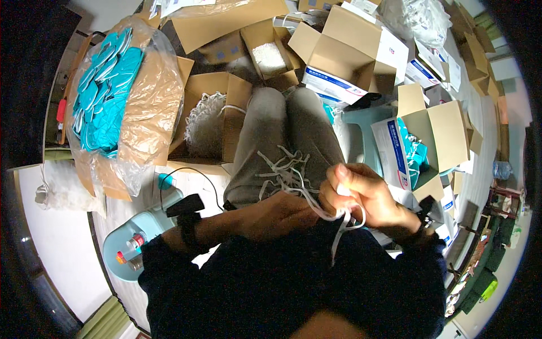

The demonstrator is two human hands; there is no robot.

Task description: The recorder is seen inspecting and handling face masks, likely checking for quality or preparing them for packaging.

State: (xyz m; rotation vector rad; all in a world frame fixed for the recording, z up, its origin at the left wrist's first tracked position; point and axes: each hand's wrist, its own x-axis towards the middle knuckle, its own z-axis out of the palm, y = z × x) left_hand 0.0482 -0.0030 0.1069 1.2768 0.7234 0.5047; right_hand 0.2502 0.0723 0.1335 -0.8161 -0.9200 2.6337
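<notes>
Thin white cords (288, 171) lie in a loose tangle on my lap, their loops running up to my hands. My right hand (361, 195) is closed, thumb against curled fingers, pinching white cord. A loop and a loose end (339, 237) hang below it against my dark top. My left hand (285, 212) is beside it, back upward and closed around the cords' near part; its fingertips are largely hidden. Dark bands circle both my wrists.
At left stand a plastic-lined carton of teal pads (107, 96) and a carton of white cords (206, 121). An open carton (344, 56) is ahead. At right, a carton (395, 150) holds teal pieces. Bottles lie on a pale blue stool (116, 254).
</notes>
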